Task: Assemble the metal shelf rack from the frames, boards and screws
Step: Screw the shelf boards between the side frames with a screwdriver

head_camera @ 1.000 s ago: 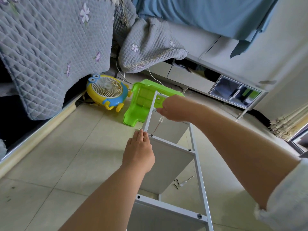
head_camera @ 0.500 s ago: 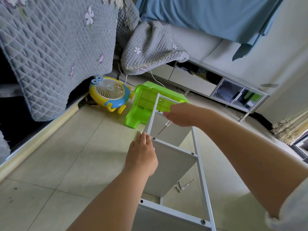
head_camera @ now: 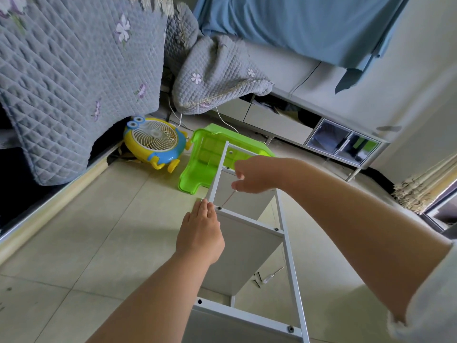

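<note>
The shelf rack (head_camera: 249, 243) lies on its side on the floor (head_camera: 99, 231), its long axis running away from the person toward the green stool (head_camera: 205, 164). The left hand (head_camera: 200, 233), fingers straight, presses its frame, likely steadying it. The right hand (head_camera: 257, 174) grips a screwdriver (head_camera: 228, 199), angled down at a corner screw (head_camera: 219, 208).

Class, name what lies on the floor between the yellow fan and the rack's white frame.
In the head view, a green plastic stool, tipped over, lies between fan and frame.
</note>
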### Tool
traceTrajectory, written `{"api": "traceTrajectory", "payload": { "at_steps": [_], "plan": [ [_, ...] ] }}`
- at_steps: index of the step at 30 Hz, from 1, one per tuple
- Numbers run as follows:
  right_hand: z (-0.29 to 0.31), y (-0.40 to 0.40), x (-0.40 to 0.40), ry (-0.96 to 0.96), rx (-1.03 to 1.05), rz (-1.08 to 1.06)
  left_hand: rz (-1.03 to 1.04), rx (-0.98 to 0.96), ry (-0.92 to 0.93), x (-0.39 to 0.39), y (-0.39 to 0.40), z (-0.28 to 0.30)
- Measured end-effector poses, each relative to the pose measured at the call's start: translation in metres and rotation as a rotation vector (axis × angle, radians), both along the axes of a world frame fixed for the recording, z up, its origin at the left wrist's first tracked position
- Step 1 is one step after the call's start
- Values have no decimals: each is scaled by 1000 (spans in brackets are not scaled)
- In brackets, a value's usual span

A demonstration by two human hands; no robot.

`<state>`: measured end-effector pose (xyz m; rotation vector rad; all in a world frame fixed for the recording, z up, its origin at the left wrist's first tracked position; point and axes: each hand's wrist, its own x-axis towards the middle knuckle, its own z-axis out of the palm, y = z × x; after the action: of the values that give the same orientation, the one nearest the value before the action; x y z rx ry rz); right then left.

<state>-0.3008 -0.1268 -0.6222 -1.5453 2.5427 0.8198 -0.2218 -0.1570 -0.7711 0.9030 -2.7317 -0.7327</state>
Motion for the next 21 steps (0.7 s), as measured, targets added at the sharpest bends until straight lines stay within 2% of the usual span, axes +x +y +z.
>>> {"api": "traceTrajectory", "payload": {
  "at_steps": [3, 5, 9, 11, 15, 18, 21],
  "plan": [
    [-2, 5, 8, 109, -14, 226, 2, -1, 2, 0, 0, 1],
    [-6, 1, 8, 131, -40, 251, 3, -1, 10, 0, 0, 1],
    [-5, -9, 8, -75, -153, -92, 7, -13, 3, 0, 1, 0],
    [0, -7, 4, -167, -146, -222, 7, -25, 1, -1, 1, -1],
    [1, 2, 6, -100, -124, -60, 7, -18, 2, -2, 0, -1],
    [-2, 5, 5, 25, -31, 40, 7, -9, 7, -1, 0, -1],
    [-5, 7, 1, 56, -37, 57, 6, -1, 12, -2, 0, -1]
  ]
}}
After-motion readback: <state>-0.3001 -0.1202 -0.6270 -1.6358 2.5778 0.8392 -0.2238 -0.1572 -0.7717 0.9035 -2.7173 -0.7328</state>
